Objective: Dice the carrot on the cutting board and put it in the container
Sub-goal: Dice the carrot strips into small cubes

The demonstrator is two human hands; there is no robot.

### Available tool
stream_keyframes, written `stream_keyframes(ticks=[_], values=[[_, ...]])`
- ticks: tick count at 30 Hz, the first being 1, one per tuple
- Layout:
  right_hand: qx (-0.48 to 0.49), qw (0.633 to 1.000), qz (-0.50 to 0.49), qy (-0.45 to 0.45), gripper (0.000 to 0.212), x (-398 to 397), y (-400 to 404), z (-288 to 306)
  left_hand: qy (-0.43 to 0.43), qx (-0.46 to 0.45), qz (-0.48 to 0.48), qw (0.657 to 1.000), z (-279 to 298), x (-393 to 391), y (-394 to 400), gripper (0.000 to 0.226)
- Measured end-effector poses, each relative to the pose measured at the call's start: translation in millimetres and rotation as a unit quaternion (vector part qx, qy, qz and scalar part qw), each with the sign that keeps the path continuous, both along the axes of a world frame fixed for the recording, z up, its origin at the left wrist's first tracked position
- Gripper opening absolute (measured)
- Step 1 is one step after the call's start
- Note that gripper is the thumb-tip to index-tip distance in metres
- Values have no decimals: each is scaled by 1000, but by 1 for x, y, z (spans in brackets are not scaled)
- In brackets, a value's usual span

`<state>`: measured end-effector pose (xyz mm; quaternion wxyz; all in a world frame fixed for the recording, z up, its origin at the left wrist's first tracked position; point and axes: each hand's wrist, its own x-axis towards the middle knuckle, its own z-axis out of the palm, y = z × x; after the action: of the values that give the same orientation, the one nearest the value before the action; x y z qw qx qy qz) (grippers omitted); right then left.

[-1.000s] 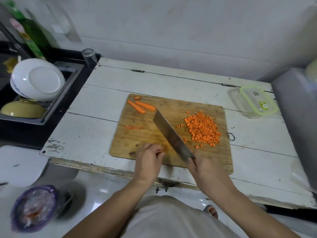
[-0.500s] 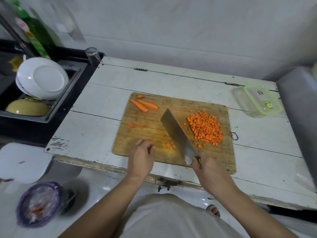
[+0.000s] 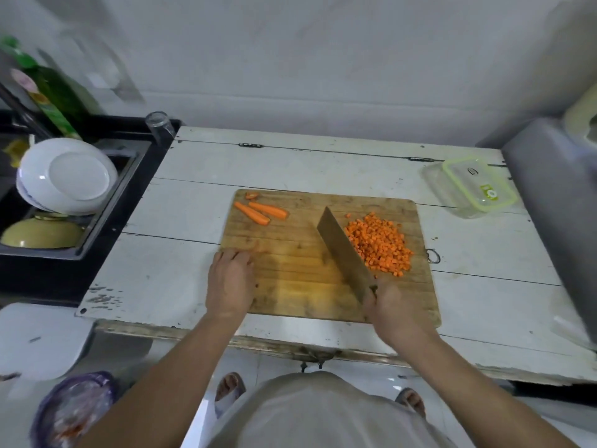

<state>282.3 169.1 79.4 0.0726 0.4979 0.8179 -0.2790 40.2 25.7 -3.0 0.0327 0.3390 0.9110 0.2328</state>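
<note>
While gripping the cleaver (image 3: 342,250), right hand (image 3: 392,310) just below diced carrot (image 3: 379,244); left hand (image 3: 230,279) flat.

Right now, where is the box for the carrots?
In the head view, the clear box sits at the far right of the white table, beyond the cutting board, near the grey wall.

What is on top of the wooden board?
On the cutting board lie a pile of diced carrot, two carrot sticks, a small end piece and the cleaver. The left hand covers its near-left edge, hiding anything beneath.
</note>
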Motion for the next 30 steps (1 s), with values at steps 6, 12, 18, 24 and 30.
stream_keyframes(ticks=[6, 12, 18, 24, 30], values=[[31, 999, -21, -24, 25, 9, 38, -2, -140, 15, -35, 989, 17, 31, 29, 28], [30, 999, 7, 13, 17, 9, 16, 0, -231, 20, -14, 973, 21, 64, 44, 3], [-27, 999, 9, 33, 18, 9, -1, -5, -329, -37, 52, 942, 32, 51, 52, 22], [-30, 999, 28, 22, 20, 5, -9, 1, -577, 67, 177, 794, 41, 65, 59, 9], [-10, 998, 62, 7, 17, -4, -23, 6, -593, 89, 191, 777, 37, 71, 60, 12]])
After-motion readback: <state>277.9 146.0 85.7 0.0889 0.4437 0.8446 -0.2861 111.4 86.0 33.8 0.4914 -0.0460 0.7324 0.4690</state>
